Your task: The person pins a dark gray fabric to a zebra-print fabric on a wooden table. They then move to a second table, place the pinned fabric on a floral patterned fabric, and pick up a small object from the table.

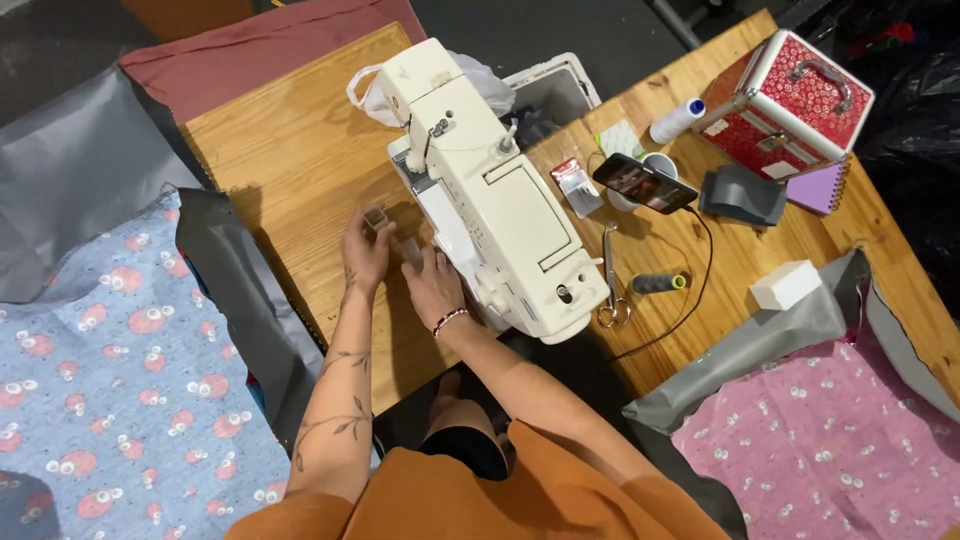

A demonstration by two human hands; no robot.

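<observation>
A cream sewing machine [490, 190] stands tilted on a wooden table [290, 150]. My left hand [365, 250] rests on the table left of the machine's needle end and pinches a small square bobbin-like piece [376, 217] between its fingertips. My right hand [432, 285], with a beaded bracelet on the wrist, lies against the machine's base beside a small clear part [411, 252]. Whether it grips that part I cannot tell.
Scissors [612, 285], a dark thread spool [658, 283], a phone on a cup [644, 183], a white spool [677, 121], a grey foot pedal [742, 194], a red patterned case [790, 100] and a white block [785, 285] lie to the right. Patterned fabrics [100, 380] cover both lower corners.
</observation>
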